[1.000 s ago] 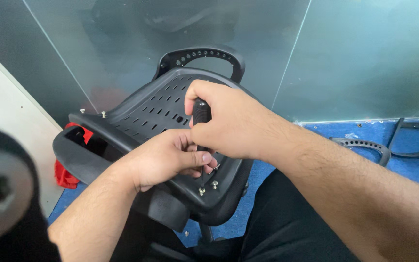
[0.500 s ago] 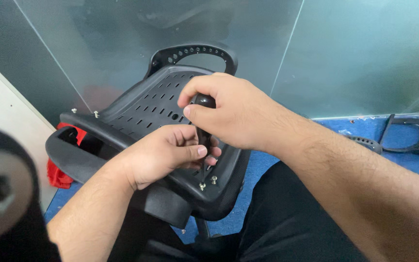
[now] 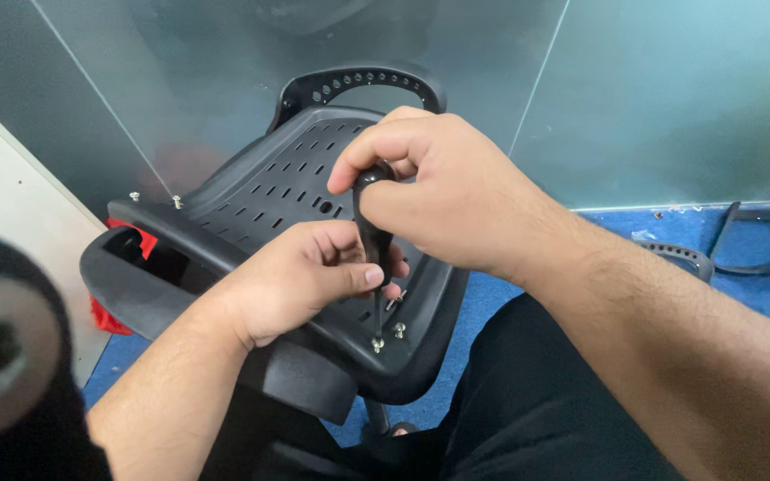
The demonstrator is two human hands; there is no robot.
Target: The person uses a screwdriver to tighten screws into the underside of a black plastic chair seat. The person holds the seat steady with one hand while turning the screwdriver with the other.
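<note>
A black perforated plastic chair shell (image 3: 269, 187) lies tilted across my lap, its curved handle (image 3: 358, 80) at the far end. My right hand (image 3: 438, 191) grips the black handle of a screwdriver (image 3: 372, 227) held upright, tip down on a silver screw (image 3: 376, 343) near the shell's front edge. My left hand (image 3: 300, 276) rests on the shell, with thumb and fingers pinched around the screwdriver's lower handle and shaft. A second silver screw (image 3: 398, 330) stands beside the first. Two more screws (image 3: 155, 199) stick up at the shell's left corner.
Grey glass panels (image 3: 652, 98) stand right behind the chair. Blue floor (image 3: 759, 294) at the right carries black curved chair parts (image 3: 764, 240). A black armrest (image 3: 126, 285) and something red (image 3: 109, 312) sit at the left. A blurred dark round object (image 3: 2, 347) fills the lower left.
The view shifted slightly, so the chair sits further left in frame. My right hand has turned on the screwdriver handle. The left hand stays pinched on the shaft.
</note>
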